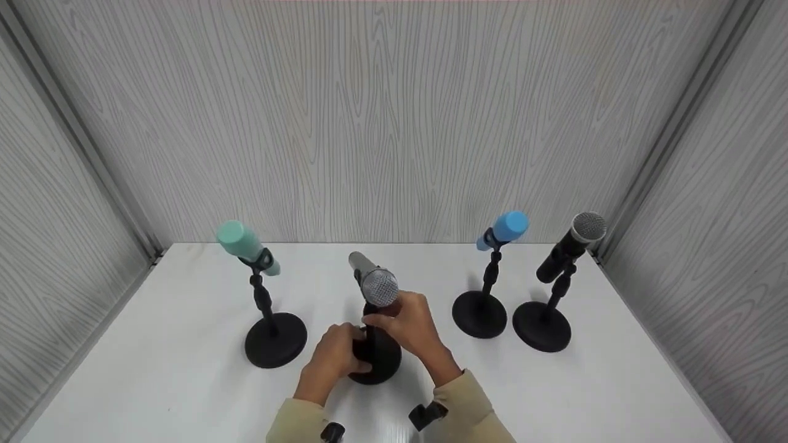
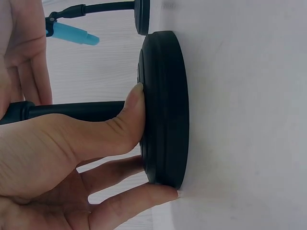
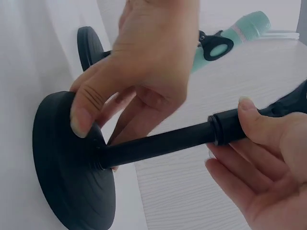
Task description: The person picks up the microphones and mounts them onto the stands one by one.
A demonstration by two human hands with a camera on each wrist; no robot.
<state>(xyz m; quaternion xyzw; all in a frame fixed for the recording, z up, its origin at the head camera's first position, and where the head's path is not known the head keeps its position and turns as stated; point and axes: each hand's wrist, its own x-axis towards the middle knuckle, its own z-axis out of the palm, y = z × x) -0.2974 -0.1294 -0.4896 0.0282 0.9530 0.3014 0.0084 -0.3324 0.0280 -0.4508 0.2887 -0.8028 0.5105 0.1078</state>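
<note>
A silver microphone (image 1: 379, 287) with a mesh head sits tilted in the clip of a black desk stand in the middle of the table. My left hand (image 1: 335, 354) grips the stand's round base (image 2: 165, 110), thumb on its top face and fingers at its edge. Higher up, my right hand (image 1: 409, 323) pinches the thick collar (image 3: 228, 127) of the stand's pole (image 3: 158, 143) between thumb and fingers. In the right wrist view the base stands close against the white tabletop, with the left hand over its edge.
Left of the hands stands a mint-green microphone (image 1: 240, 241) on its own black stand. To the right are a blue microphone (image 1: 510, 226) and a black one with a silver mesh head (image 1: 588, 227), both on stands. Grey wood-grain panels (image 1: 369, 123) enclose the white table (image 1: 184, 381).
</note>
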